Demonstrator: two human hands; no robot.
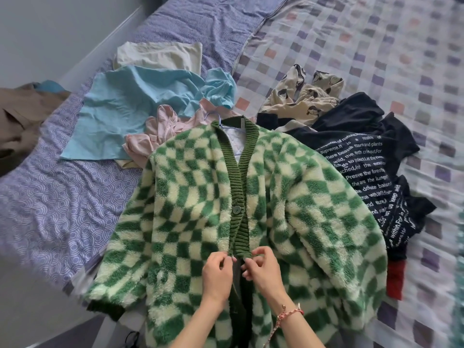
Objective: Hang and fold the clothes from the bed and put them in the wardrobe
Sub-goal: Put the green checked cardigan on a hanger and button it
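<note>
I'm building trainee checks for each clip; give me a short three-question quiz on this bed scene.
1. True or false: only one hand touches the checkered cardigan.
2. Which garment lies to the right of the cardigan? A light blue top; B black printed T-shirt; C pink garment.
3. What part of the cardigan do the left hand and right hand pinch?
Key: 1 false; 2 B; 3 its green ribbed front band, below the button.
</note>
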